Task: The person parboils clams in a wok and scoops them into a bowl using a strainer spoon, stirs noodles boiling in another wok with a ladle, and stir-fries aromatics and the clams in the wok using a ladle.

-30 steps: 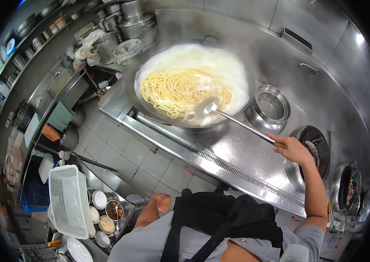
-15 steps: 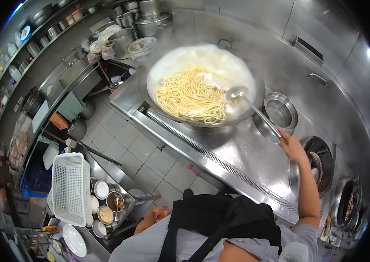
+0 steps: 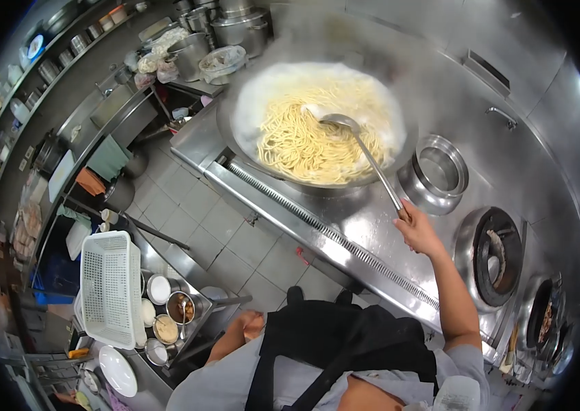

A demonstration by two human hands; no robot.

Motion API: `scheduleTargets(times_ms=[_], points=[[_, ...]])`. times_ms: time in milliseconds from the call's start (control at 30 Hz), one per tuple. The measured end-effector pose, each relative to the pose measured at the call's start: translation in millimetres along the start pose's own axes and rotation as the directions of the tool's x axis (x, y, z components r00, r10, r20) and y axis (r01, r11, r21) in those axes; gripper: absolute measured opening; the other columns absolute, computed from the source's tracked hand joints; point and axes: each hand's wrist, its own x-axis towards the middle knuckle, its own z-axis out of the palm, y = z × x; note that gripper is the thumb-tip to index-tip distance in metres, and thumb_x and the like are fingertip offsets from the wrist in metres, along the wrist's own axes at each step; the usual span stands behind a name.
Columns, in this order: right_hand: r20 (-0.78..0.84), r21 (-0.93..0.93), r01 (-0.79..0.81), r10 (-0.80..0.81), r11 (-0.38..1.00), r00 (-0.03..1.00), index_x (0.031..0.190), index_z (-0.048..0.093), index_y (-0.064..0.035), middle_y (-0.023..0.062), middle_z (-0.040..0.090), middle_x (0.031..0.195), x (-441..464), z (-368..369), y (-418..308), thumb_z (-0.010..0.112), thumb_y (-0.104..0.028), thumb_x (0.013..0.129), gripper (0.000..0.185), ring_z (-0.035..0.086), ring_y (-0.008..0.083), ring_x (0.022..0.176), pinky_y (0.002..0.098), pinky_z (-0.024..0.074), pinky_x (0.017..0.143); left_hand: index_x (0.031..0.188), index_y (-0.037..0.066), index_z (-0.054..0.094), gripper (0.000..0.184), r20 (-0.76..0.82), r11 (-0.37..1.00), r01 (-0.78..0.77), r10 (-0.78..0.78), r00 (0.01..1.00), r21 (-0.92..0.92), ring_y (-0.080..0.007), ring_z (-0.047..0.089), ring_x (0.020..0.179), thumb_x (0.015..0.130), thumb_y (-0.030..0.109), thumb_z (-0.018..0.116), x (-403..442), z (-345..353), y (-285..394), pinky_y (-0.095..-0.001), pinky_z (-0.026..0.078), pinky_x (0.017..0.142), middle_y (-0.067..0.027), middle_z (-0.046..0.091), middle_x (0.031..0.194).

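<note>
My right hand (image 3: 418, 227) is closed around the handle end of a long metal ladle (image 3: 380, 175). The ladle's bowl rests over a mass of yellow noodles (image 3: 297, 140) in a large wok (image 3: 235, 147). White, foamy liquid (image 3: 252, 92) surrounds the noodles, and steam blurs the far rim. Low beside my black apron, my left hand (image 3: 251, 323) has its fingers curled in, with nothing visible in them. It is away from the stove.
Right of the wok stands a metal pot (image 3: 434, 195), then a burner ring (image 3: 468, 257). A wall tap (image 3: 502, 118) is behind. At left, a white plastic basket (image 3: 108, 291), seasoning bowls (image 3: 159, 290) and an oval plate (image 3: 118, 370) sit on the side counter.
My right hand has moved left and down with the ladle. Its bowl has shifted from the right edge of the noodles to over their middle. My left hand stays low at my side.
</note>
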Motion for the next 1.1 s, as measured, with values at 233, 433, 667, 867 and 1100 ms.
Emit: scheduleTargets(times_ms=[233,433,667,867,1100], points=[[0.110,-0.057,-0.033,0.039,0.998,0.993,0.153,0.028,0.0016,0.0004,0.047,0.066,-17,8,-24,0.059,-0.015,0.095,0.068,0.046,0.0107,0.044,0.0288,0.0411,0.037,0.093,0.010,0.070,0.023,-0.201,0.994,0.059,-0.077,0.976,-0.097,-0.0272,0.066,0.063,0.091,0.032,0.065,-19,13,92,-0.0436,0.055,0.059,-0.0095,0.070,0.080],[0.133,-0.095,-0.100,0.112,0.991,0.985,0.153,0.033,-0.0035,-0.0015,0.046,0.069,-34,4,-31,0.059,-0.012,0.094,0.065,0.047,0.0091,0.045,0.0267,0.0414,0.038,0.093,0.010,0.070,0.022,-0.154,0.996,0.085,-0.090,0.984,-0.040,-0.0291,0.067,0.066,0.094,0.031,0.062,-13,11,96,-0.0444,0.055,0.064,-0.0100,0.069,0.082],[0.084,-0.069,0.109,-0.104,0.992,0.991,0.150,0.039,-0.0026,-0.0012,0.050,0.076,-93,-15,-25,0.059,-0.012,0.095,0.059,0.047,0.0080,0.064,0.0247,0.0413,0.061,0.101,0.010,0.070,0.025,-0.062,0.964,0.213,-0.225,0.972,-0.157,-0.0304,0.068,0.075,0.095,0.031,0.060,-23,16,76,-0.0445,0.055,0.071,-0.0118,0.071,0.090],[0.036,-0.288,-0.032,0.044,0.957,0.998,0.147,0.042,-0.0019,0.0118,0.061,0.088,-73,-21,2,0.063,-0.018,0.093,0.061,0.059,0.0193,0.080,0.0347,0.0485,0.078,0.108,0.009,0.071,0.028,-0.064,0.949,0.262,-0.277,0.959,-0.173,-0.0315,0.069,0.082,0.096,0.031,0.058,-43,17,77,-0.0446,0.056,0.078,-0.0134,0.072,0.096],[-0.086,-0.119,0.024,-0.034,0.993,0.996,0.148,0.040,-0.0015,0.0075,0.060,0.081,-68,-17,30,0.060,-0.013,0.095,0.058,0.061,0.0220,0.072,0.0349,0.0501,0.069,0.111,0.008,0.071,0.031,-0.038,0.966,0.244,-0.248,0.968,-0.087,-0.0315,0.070,0.087,0.096,0.032,0.057,-56,19,96,-0.0439,0.056,0.081,-0.0142,0.073,0.100]])
